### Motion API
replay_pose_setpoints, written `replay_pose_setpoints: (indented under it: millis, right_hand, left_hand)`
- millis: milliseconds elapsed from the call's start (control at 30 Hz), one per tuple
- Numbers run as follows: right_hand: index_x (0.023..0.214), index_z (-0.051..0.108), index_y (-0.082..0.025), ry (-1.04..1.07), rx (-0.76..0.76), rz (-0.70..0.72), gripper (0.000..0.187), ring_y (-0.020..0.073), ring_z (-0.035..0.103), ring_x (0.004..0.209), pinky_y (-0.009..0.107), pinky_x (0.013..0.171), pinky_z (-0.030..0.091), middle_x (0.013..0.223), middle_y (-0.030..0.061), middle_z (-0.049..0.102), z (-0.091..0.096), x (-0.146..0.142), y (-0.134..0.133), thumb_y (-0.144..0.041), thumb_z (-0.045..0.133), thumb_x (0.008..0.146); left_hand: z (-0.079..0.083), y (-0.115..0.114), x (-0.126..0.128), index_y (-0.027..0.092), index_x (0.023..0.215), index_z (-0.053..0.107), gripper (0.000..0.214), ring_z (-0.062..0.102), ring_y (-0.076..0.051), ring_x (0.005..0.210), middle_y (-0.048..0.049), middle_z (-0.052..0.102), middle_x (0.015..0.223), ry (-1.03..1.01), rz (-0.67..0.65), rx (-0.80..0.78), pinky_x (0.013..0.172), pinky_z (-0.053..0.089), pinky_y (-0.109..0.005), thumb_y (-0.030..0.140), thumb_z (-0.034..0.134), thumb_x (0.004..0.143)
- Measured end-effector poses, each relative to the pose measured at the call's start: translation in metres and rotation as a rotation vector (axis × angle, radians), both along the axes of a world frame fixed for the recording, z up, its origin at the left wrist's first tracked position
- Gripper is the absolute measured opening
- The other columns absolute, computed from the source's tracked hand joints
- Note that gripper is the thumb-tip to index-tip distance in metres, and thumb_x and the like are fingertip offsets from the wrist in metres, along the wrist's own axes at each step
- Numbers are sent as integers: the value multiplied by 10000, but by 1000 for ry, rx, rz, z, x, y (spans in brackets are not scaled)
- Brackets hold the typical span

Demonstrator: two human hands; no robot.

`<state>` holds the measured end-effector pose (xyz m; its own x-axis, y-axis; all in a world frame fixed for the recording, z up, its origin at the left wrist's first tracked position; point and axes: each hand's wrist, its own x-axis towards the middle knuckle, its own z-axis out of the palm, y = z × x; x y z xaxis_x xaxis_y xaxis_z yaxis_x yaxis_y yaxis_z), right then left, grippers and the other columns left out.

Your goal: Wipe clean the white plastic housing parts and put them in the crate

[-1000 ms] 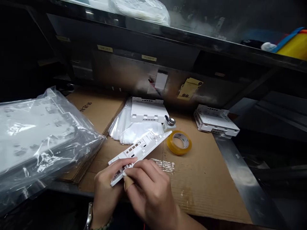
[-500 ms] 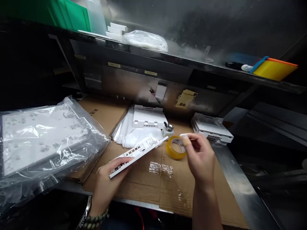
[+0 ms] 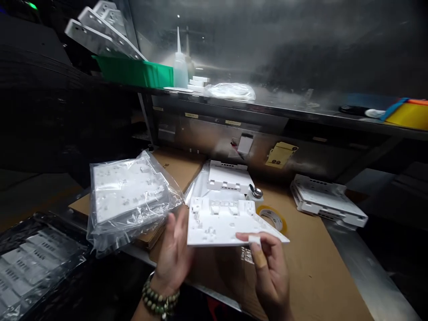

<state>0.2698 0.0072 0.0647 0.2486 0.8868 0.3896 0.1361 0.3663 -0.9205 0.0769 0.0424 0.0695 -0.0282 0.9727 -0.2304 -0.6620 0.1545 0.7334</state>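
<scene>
Both hands are holding a white plate (image 3: pixel 224 223) up flat over the cardboard (image 3: pixel 310 272). The left hand (image 3: pixel 174 254) is sitting under the plate's left edge at 9 o'clock, fingers spread against its underside. The right hand (image 3: pixel 267 267) is pinching the plate's near edge at 5 o'clock, thumb on top. Open cardboard is lying to the right, from 3 to 5 o'clock of the plate, with lots of room. At 9 o'clock a bag (image 3: pixel 129 200) full of white parts is sitting just beside the left hand, so that side is tight. At 12 o'clock a white box (image 3: pixel 229 176) is resting near the plate's far edge. A tape roll (image 3: pixel 276 218) is peeking out at 2 o'clock, partly hidden by the plate. A stack (image 3: pixel 326 200) of white parts is lying well apart at 2 o'clock. A shelf (image 3: pixel 301 113) is hanging over the back.
</scene>
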Motion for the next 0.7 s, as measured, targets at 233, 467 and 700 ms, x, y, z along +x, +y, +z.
replay_pose_setpoints:
  millis: [233,467,700]
  right_hand:
    - [1070,681,-282,-99,-49,101,162,236,739,1020,334,875,602,1081,66,770,-5,-5,-37,-371,564,1003]
    - [1122,738,-267,-416,271,89,254,194,689,818,306,689,591,925,57,695,27,-27,-39,-133,684,912]
    - [1036,729,-199,-514,370,113,184,177,622,695,321,614,532,804,48,671,33,-44,-36,-97,686,889]
  left_hand:
    - [14,10,4,48,1376,583,584,695,-406,1183,-193,763,1211,-335,-331,-152,1090,506,-593,258,589,831]
    - [37,-4,29,58,1454,503,624,720,-396,1133,-184,763,1214,-365,-306,-216,1091,500,-601,276,537,870]
    - [51,-12,38,178,1502,490,600,735,-343,1116,-108,744,1293,-294,-145,-51,1115,491,-557,157,510,903]
